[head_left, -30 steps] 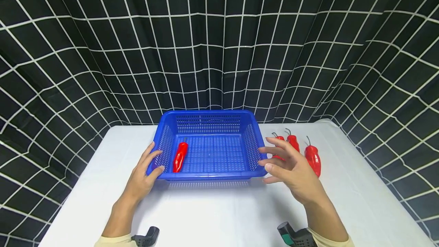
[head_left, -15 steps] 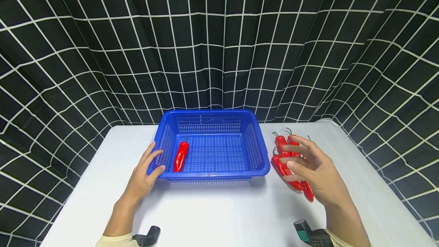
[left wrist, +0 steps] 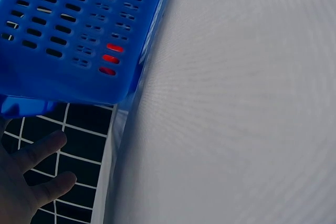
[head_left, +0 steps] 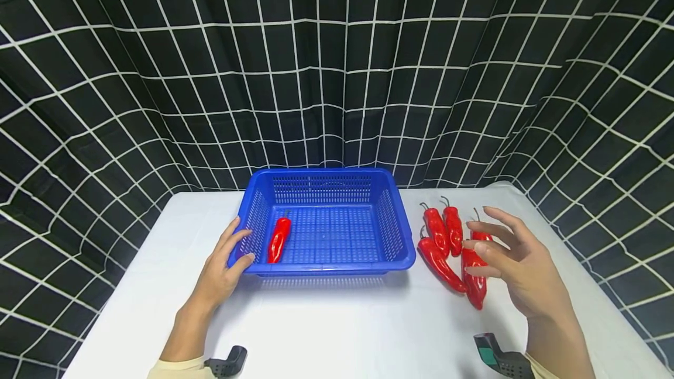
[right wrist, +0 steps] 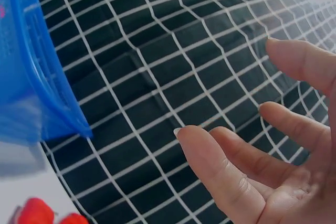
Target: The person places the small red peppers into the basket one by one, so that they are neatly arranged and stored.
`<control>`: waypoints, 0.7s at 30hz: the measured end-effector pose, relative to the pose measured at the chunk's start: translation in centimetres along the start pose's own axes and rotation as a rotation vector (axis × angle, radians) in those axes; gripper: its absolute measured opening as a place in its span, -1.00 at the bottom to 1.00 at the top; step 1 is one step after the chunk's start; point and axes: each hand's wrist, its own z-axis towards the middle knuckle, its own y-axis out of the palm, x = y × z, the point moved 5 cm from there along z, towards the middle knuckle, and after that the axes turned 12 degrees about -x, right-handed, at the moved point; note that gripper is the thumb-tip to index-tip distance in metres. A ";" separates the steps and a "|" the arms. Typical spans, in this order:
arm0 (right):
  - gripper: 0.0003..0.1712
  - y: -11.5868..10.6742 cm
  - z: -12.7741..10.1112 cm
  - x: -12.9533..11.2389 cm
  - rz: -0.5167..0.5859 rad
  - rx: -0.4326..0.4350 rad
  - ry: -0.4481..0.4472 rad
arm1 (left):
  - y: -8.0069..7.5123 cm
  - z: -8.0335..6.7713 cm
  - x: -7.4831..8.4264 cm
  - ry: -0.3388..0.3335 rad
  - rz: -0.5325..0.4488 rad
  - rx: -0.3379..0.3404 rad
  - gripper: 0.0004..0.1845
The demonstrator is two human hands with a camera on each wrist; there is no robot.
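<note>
A blue plastic basket [head_left: 330, 266] with slotted walls stands at the middle of the table, one red pepper [head_left: 279, 240] lying inside near its left end. My left hand [head_left: 220, 268] is at the basket's left rim, fingers spread and relaxed, thumb near the front corner. In the left wrist view two of its fingers extend beside the basket. Several more red peppers [head_left: 441, 268] lie in a group to the right of the basket. Above the rightmost of these is my right hand [head_left: 526, 268], fingers apart and loosely bent, holding nothing and partly covering them.
A white cloth [head_left: 316, 326] covers the table. Black curtain with a white grid [head_left: 337, 75] surrounds the back and both sides. A dark wrist device [head_left: 229, 361] sits at the left sleeve and another device [head_left: 502, 358] at the right.
My right hand has moved right, away from the basket's right rim and across the peppers, uncovering those nearer the basket. The left hand, the basket and the pepper inside stay in place.
</note>
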 end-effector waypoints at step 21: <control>-0.18 -5.5 -0.6 4.5 -0.079 0.098 0.139 | -0.1 0.1 0.0 0.037 -0.018 0.011 -0.49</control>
